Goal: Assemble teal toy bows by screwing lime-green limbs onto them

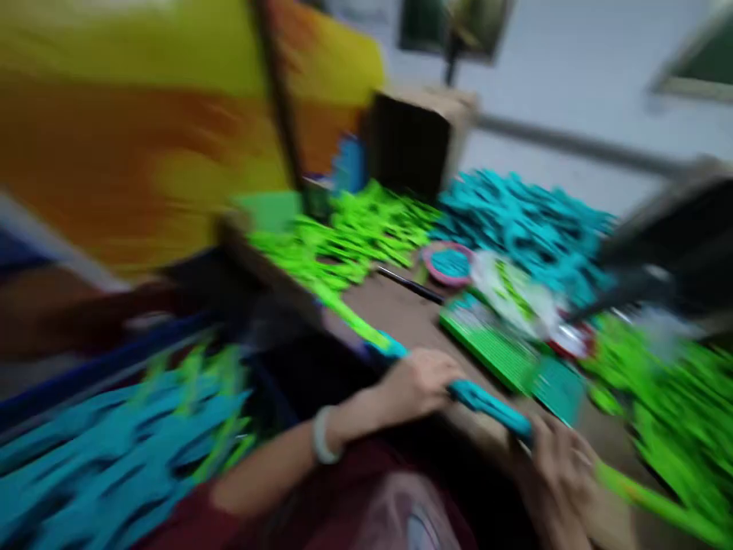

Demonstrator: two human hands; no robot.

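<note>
Spanning the near edge of the brown desk, a long teal and lime-green plastic piece is held in both hands: the left hand has its grip closed round it, and the right hand grips it farther along. Open desk runs between the loose lime-green plastic pile and the green ridged rectangular tray. Blur softens every outline.

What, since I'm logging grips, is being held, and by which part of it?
Left hand grips the blue part of apparently one long blue-and-green piece; right hand holds it where blue meets green.
</note>
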